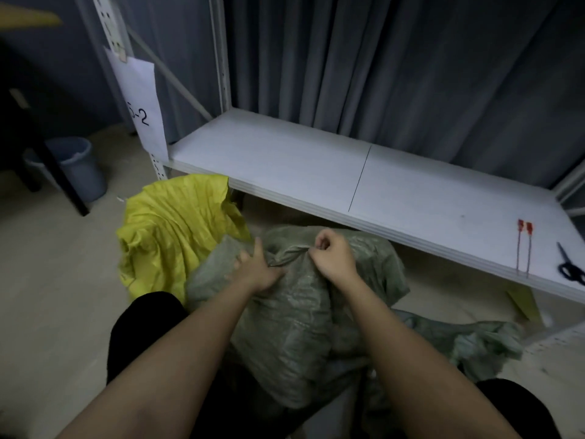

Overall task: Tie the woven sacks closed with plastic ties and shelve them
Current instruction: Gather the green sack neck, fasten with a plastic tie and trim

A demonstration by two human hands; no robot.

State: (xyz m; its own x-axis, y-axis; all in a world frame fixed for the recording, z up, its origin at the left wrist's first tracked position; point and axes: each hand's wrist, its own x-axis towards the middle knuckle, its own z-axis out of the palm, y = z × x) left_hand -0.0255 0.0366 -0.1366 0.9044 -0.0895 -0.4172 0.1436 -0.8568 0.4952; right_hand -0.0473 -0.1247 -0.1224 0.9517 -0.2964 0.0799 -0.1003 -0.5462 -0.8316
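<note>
Green sack (285, 318) lies on the floor in front of the shelf (316, 163), between the knees; its gathered neck (292, 255) points up and toward the shelf edge, bunched into a short twist running left to right between the two hands.

Right hand (332, 258) is curled into a fist pinching the right end of the twist; whether a tie sits inside the fist cannot be told. Left hand (258, 267) lies flat with fingers spread, pressing the sack cloth just left of the twist, gripping nothing.

Yellow sack (171, 229) slumps left of the green one, touching it, mouth loose, partly under the shelf's left corner; a further green sack (468, 343) lies to the right on the floor.

Two red-headed ties (524, 248) rest on the shelf's front edge, well to the right, scissors (571, 267) just beyond them.

Judgement: neck is gathered, not clearly tied; ties lie on the right hand's side, so that hand is nearer, while the left would have to take over the twist.
</note>
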